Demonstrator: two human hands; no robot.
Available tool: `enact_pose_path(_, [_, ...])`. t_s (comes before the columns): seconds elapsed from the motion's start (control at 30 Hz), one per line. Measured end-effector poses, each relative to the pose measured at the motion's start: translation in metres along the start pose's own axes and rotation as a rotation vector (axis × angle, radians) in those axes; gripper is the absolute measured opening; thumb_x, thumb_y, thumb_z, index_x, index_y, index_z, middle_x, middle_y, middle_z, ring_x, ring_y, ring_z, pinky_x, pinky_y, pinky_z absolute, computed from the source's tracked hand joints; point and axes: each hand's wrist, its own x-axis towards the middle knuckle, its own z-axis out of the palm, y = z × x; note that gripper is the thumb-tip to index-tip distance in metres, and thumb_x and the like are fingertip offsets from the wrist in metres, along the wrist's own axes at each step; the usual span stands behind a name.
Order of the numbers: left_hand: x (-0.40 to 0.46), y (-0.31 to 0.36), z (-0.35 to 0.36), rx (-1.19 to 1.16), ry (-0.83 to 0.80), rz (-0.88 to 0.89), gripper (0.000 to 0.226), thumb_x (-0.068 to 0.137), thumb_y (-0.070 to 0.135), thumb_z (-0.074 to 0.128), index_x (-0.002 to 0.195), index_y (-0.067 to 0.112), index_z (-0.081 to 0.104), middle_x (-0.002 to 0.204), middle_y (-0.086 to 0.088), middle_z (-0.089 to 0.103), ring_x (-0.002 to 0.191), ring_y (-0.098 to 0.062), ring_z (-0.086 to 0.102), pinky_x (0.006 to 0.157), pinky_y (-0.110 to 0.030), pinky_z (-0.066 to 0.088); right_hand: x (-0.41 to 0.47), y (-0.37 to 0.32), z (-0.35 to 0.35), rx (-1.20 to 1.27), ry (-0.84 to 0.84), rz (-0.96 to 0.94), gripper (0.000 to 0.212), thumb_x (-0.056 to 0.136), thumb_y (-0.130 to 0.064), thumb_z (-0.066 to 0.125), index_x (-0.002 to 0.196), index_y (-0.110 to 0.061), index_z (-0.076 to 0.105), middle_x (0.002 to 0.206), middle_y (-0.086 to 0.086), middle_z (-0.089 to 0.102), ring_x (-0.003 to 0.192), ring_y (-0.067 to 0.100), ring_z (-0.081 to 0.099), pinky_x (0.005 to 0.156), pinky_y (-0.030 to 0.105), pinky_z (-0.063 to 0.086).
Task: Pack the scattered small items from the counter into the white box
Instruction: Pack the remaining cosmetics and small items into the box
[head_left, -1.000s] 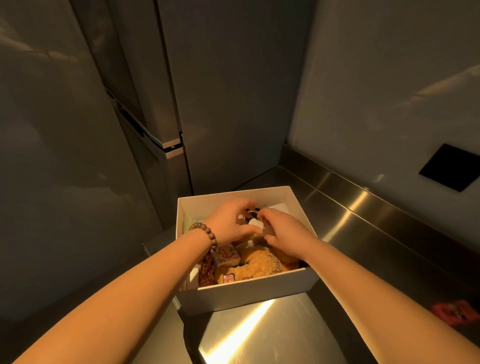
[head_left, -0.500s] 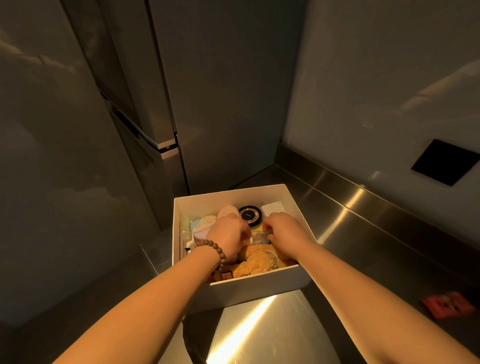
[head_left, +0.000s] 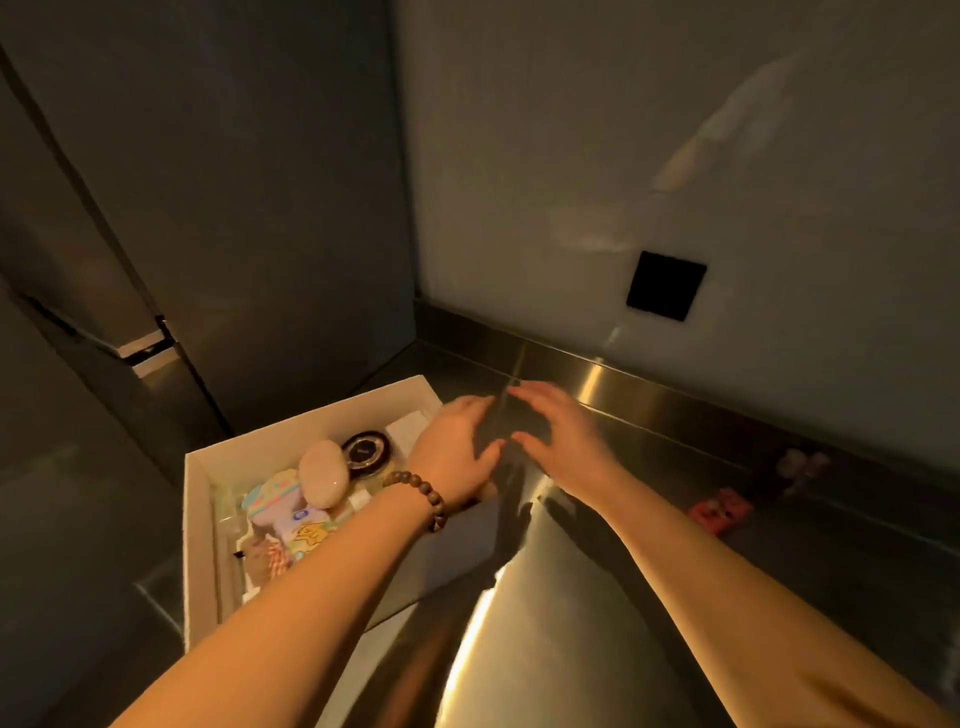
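Both hands, left (head_left: 457, 447) and right (head_left: 558, 439), are hovering spread and empty beside the white box (head_left: 200, 545), reaching toward the red item (head_left: 721, 512) at three o'clock on the table (head_left: 597, 597).

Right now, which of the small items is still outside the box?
The red packet, lying alone on the counter to the right of both hands. The pink pebble-shaped case, black round tin and the others already sit inside the white box.

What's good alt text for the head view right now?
Two bare hands, left hand and right hand, hover open and blurred at the right edge of a white box filled with small items, on a steel counter. A small red item lies on the counter to the right.
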Motion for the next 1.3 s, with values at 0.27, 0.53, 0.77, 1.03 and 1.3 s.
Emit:
enact_pose_path(0.27, [0.04, 0.119, 0.119, -0.072, -0.195, 0.124, 0.055, 0.087, 0.028, 0.056, 0.138, 0.016, 0.039, 0.137, -0.006, 0.042, 0.126, -0.021, 0.038, 0.101, -0.026, 0.031, -0.101, 0.151, -0.086, 0.117, 0.286, 0.481, 0.047, 0.085, -0.008, 0.067, 0.13, -0.013, 0.053, 0.128, 0.007, 0.052, 0.119, 0.022, 0.051, 0.102, 0.036, 0.043])
enact_pose_path(0.53, [0.056, 0.168, 0.239, 0.071, -0.406, 0.097, 0.054, 0.08, 0.041, 0.059, 0.125, 0.012, 0.047, 0.125, -0.009, 0.048, 0.116, -0.027, 0.042, 0.097, -0.034, 0.037, -0.131, 0.257, -0.105, 0.143, 0.54, 0.689, 0.053, 0.073, -0.025, 0.081, 0.118, -0.01, 0.056, 0.115, 0.011, 0.059, 0.107, 0.026, 0.057, 0.091, 0.033, 0.045])
enact_pose_path(0.77, [0.07, 0.163, 0.285, 0.165, -0.389, 0.081, 0.054, 0.077, 0.046, 0.063, 0.117, 0.013, 0.049, 0.118, -0.009, 0.047, 0.11, -0.026, 0.04, 0.094, -0.033, 0.033, -0.091, 0.295, -0.101, 0.176, 0.638, 0.787, 0.067, 0.068, -0.035, 0.083, 0.116, 0.0, 0.052, 0.113, 0.017, 0.057, 0.106, 0.032, 0.056, 0.09, 0.04, 0.047])
enact_pose_path(1.03, [0.082, 0.145, 0.293, 0.026, -0.308, 0.028, 0.041, 0.08, 0.039, 0.064, 0.109, 0.012, 0.055, 0.108, -0.007, 0.049, 0.102, -0.024, 0.046, 0.086, -0.028, 0.037, -0.063, 0.307, -0.083, 0.098, 0.823, 0.858, 0.05, 0.08, -0.025, 0.073, 0.112, 0.001, 0.045, 0.117, 0.022, 0.05, 0.111, 0.04, 0.049, 0.089, 0.044, 0.04])
enact_pose_path(1.3, [0.087, 0.132, 0.284, -0.009, -0.289, -0.028, 0.036, 0.079, 0.04, 0.064, 0.103, 0.014, 0.056, 0.103, -0.005, 0.049, 0.1, -0.023, 0.046, 0.079, -0.028, 0.037, -0.07, 0.307, -0.08, 0.149, 0.81, 0.76, 0.025, 0.089, -0.013, 0.061, 0.105, 0.001, 0.047, 0.109, 0.022, 0.055, 0.104, 0.037, 0.053, 0.085, 0.041, 0.041])
